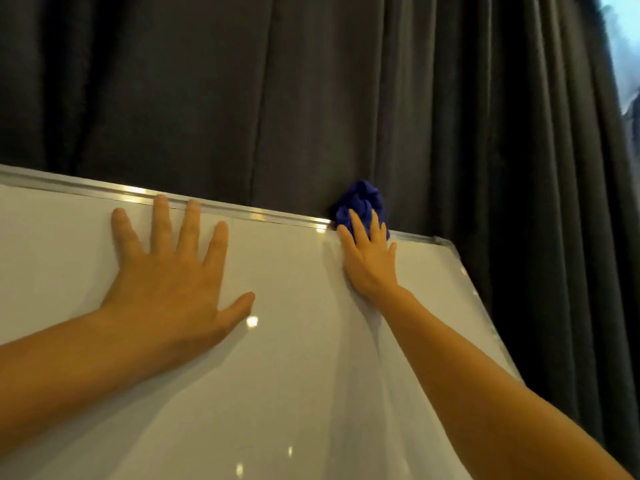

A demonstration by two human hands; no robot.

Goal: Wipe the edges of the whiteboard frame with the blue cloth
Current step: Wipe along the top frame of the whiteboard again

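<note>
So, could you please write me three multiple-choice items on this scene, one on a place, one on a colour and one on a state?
1. Where is the cloth?
A. on the top edge of the frame
B. on the floor
C. under the left hand

2. What colour is the cloth?
A. red
B. blue
C. white

3. How is the left hand?
A. closed in a fist
B. gripping the curtain
C. flat and open on the board

Answers: 1 A, the right hand presses it there near the right corner; 2 B, it is deep blue against the dark curtain; 3 C, its fingers are spread on the white surface.
</note>
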